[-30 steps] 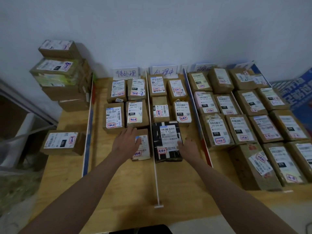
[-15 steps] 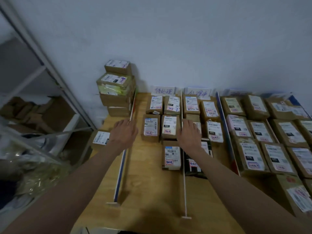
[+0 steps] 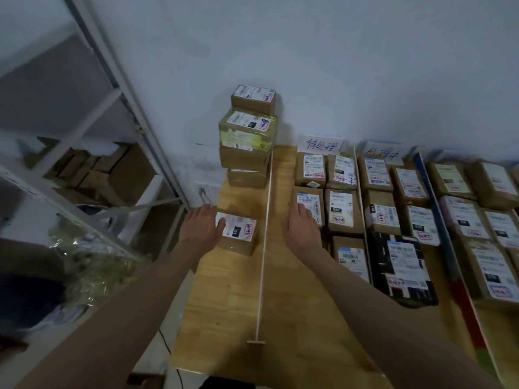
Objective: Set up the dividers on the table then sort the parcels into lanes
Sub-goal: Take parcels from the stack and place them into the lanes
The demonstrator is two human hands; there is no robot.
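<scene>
I see the loose parcel [image 3: 237, 233] at centre left of the frame, on the worktop [image 3: 238, 304] left of the divider [image 3: 265, 234]. My left grip [image 3: 200, 224] rests flat-fingered on its left edge, nearer; my right grip [image 3: 302, 227], fingers straight, lies across the divider.

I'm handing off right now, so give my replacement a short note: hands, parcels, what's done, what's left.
Left hand: open, fingers on the loose parcel left of the thin divider, not gripping.
Right hand: open, over the first lane, holding nothing.
Done: dividers stand on the table; lanes right of the thin divider hold rows of parcels.
Left: the loose parcel and the stack of parcels by the wall, apparently unsorted.
</scene>
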